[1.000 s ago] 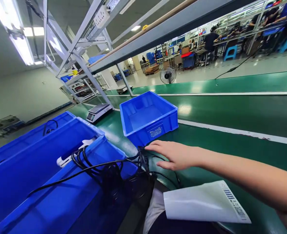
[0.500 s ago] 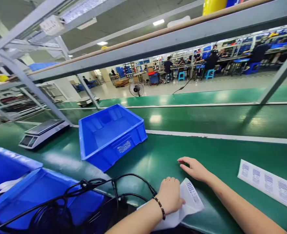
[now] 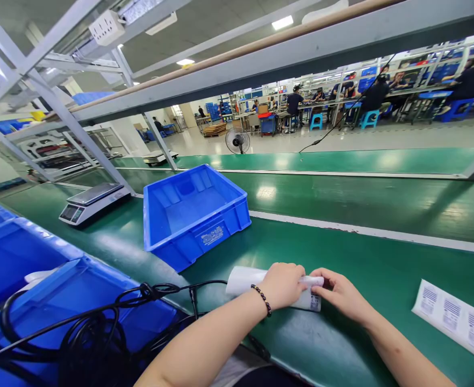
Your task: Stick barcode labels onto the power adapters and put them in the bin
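My left hand (image 3: 282,285), with a beaded bracelet at the wrist, grips a white plastic bag (image 3: 247,275) from above. The bag is rolled or folded lengthwise, and a printed barcode label shows near its right end. My right hand (image 3: 337,293) pinches that right end between thumb and fingers. Both hands are close together just over the green bench surface. A black cable (image 3: 205,284) runs from the left up to the bag's left end; whether it goes inside I cannot tell. The underside of the bag is hidden.
A blue bin (image 3: 196,236) stands ahead on the green bench (image 3: 361,258), beside a weighing scale (image 3: 95,201). More blue bins (image 3: 59,242) and coiled black cable (image 3: 95,333) are at left. A strip of barcode labels (image 3: 454,317) lies at right. A metal beam (image 3: 237,70) crosses overhead.
My left hand has raised the bag, which was spread on the bench and is now rolled or folded. My right hand has moved from bare bench and closed on its right end. The view has shifted.
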{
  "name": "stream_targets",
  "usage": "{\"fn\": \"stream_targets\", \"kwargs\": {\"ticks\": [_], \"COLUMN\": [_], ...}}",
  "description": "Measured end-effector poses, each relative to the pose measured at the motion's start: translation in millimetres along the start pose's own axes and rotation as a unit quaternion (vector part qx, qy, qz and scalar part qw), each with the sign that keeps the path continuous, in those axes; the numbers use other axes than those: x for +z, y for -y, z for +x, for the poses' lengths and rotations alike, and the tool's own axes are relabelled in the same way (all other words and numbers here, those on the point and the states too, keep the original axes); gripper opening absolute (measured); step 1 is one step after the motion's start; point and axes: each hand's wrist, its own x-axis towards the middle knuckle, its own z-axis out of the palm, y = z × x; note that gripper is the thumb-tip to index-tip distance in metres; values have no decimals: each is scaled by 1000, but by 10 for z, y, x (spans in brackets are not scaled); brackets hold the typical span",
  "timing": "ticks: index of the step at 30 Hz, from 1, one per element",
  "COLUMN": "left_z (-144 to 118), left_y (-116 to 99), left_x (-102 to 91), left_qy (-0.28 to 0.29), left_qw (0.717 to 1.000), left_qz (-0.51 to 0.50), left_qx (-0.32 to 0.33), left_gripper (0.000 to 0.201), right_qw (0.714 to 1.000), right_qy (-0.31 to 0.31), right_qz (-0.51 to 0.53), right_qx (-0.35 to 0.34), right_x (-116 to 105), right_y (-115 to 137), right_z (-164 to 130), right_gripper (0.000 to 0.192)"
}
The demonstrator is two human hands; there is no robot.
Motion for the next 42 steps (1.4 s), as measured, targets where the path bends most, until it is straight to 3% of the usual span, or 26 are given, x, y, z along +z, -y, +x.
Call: {"fn": "stream_targets", "kwargs": {"ticks": [7, 21, 24, 28, 31, 38, 42], "left_z": [95, 148, 180, 221, 237, 314, 362], "left_y": [-3, 8, 48, 133, 169, 222, 375], "left_x": [150, 131, 120, 93, 69, 22, 15], "left_qy": [-18, 11, 33, 55, 64, 82, 71], "left_qw": [1000, 1000, 998, 995, 993, 991, 992], "left_qz": [-18, -18, -35, -64, -79, -81, -50], "left_qx": [-9, -12, -30, -53, -56, -66, -96], "left_gripper": [23, 21, 24, 27, 28, 26, 24], "right_qw": [997, 983, 959, 856, 816, 819, 840], "right_qy": [-44, -77, -113, -187, -189, -174, -169], "right_qz": [-62, -161, -232, -391, -430, -395, -321], "right_qx": [-25, -35, -113, -281, -337, -378, -403], "right_x": [6, 37, 56, 47, 5, -24, -49], "right_y": [-36, -121, -162, -161, -106, -12, 71], "right_z": [11, 41, 31, 14, 5, -23, -114], "right_gripper": [26, 19, 21, 24, 22, 26, 31]}}
